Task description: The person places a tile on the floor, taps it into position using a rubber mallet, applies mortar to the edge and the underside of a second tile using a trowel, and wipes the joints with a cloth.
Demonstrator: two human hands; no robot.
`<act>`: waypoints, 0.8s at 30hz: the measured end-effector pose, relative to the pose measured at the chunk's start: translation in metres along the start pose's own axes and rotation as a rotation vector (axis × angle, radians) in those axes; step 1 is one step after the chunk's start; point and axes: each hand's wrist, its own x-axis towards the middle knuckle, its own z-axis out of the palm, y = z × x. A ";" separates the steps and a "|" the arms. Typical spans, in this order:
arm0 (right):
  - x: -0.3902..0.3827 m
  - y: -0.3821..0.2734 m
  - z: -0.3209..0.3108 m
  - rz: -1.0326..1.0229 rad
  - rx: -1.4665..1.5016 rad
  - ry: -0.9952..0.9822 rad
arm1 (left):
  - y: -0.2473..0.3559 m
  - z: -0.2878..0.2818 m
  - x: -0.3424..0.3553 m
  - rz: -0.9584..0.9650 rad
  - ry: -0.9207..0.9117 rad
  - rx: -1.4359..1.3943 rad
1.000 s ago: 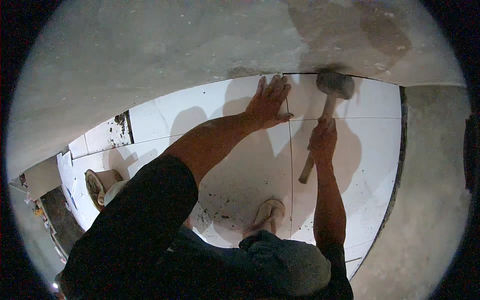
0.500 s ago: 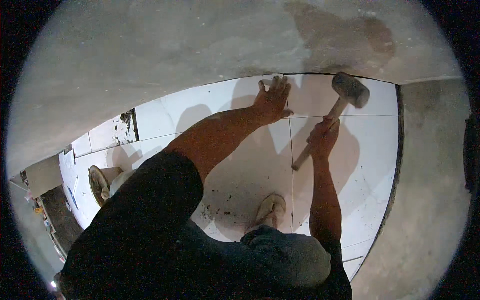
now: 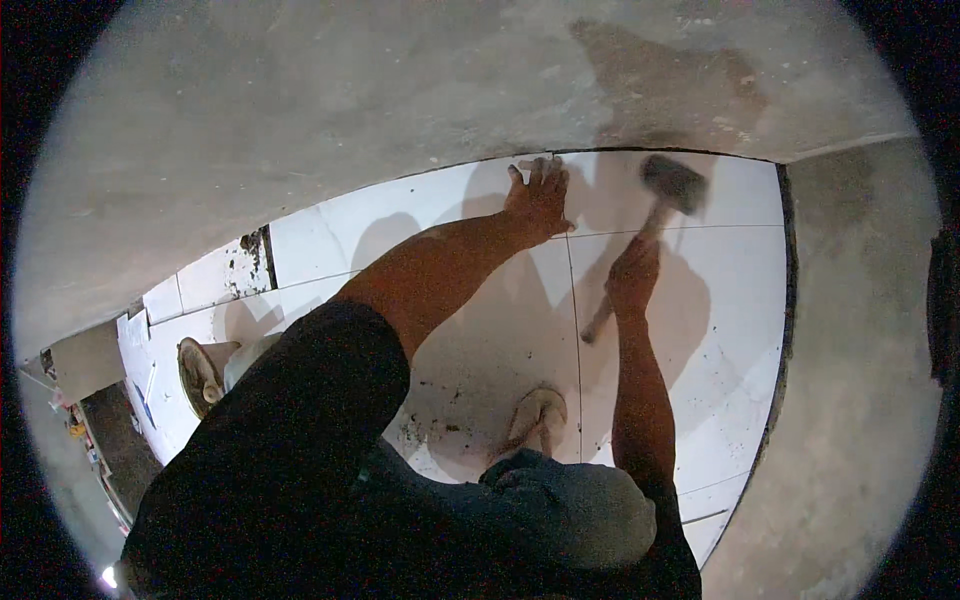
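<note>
My right hand (image 3: 633, 277) is wrapped round the wooden handle of a mallet (image 3: 675, 184). The mallet's dark, thick head is slightly blurred and shows over the white floor tile (image 3: 735, 190) in the far right corner; whether it touches the tile I cannot tell. With fingers spread, my left hand (image 3: 540, 203) rests flat on the tiles close to the far wall, beside the joint between two tiles. It holds nothing.
Bare cement walls rise at the far side (image 3: 350, 110) and right (image 3: 860, 300), with a dark gap along the tile edges. A bucket (image 3: 196, 375) stands at the left. Dark mortar crumbs (image 3: 440, 420) lie near my foot (image 3: 537, 418). A tile gap (image 3: 250, 262) shows mortar.
The mallet head has shifted slightly left and blurred, with my right hand still round its handle. My left hand remains spread on the tiles. The whole view has shifted a little.
</note>
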 end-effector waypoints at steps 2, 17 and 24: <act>0.003 -0.008 -0.005 0.083 -0.237 -0.117 | 0.000 0.001 0.000 -0.002 0.003 0.013; 0.037 0.091 -0.015 -0.514 -0.473 0.046 | 0.037 0.047 -0.055 0.190 0.243 -0.215; 0.023 0.044 -0.013 0.013 -0.022 -0.098 | -0.007 0.042 0.016 0.004 0.352 -0.110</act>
